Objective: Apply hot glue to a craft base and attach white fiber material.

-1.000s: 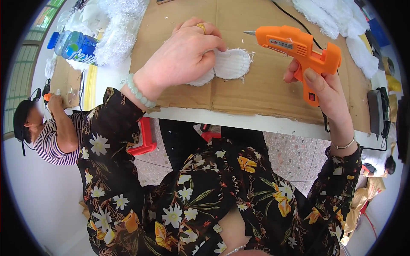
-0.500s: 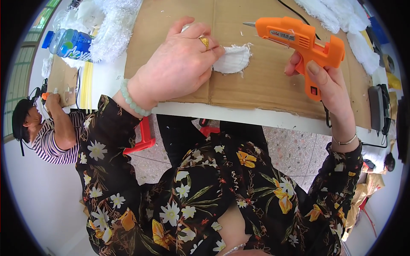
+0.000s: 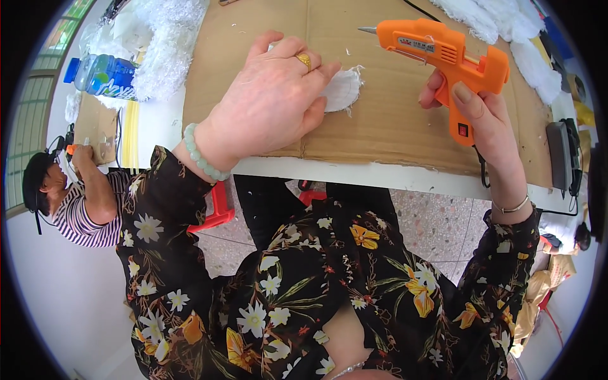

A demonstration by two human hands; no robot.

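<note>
An orange hot glue gun [image 3: 437,47] is held up in my right hand [image 3: 484,117], its metal nozzle pointing left above the cardboard [image 3: 386,120]. The fingers wrap its handle, and the cord hangs below. My left hand [image 3: 266,95], with fingers curled, is over a small white piece of frayed fabric [image 3: 342,90]. One rounded edge of the fabric sticks out to the right of the fingers. A bit of white also shows by the index finger. The back of the hand hides the rest of the piece and the grip on it.
White fluffy material [image 3: 168,54] and a blue drink bottle [image 3: 104,75] lie at the left, near yellow glue sticks [image 3: 131,130]. More white fluff [image 3: 478,16] is at the far right. A dark grey device [image 3: 558,155] stands at the right edge. Another person [image 3: 82,196] works at the left.
My left hand has shifted slightly right and down, covering more of the white fabric. The glue gun stays in my right hand, a little further left in view.
</note>
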